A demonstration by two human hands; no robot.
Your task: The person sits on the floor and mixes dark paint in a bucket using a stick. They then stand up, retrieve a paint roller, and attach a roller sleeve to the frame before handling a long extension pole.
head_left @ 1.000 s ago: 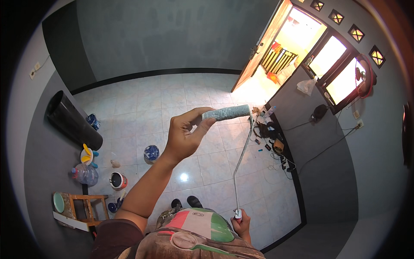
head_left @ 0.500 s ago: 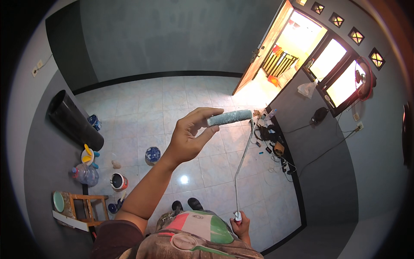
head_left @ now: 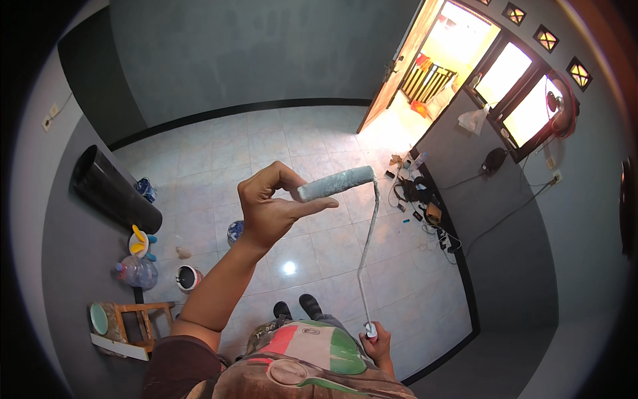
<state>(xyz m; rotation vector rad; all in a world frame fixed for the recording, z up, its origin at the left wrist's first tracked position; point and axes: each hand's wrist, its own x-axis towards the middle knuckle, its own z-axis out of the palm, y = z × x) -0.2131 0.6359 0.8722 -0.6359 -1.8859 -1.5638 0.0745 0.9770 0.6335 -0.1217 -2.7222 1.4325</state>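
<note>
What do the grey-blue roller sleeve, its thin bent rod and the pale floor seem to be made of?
Grey-blue roller sleeve: probably fuzzy fabric nap, matte and rough-looking. Thin bent rod: likely metal wire, slim and pale grey. Pale floor: seemingly glazed ceramic tile, with grid joints and a bright glare spot.

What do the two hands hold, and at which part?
Both hold one paint roller: the left hand pinches the end of its roller sleeve, the right hand grips the handle end.
</note>
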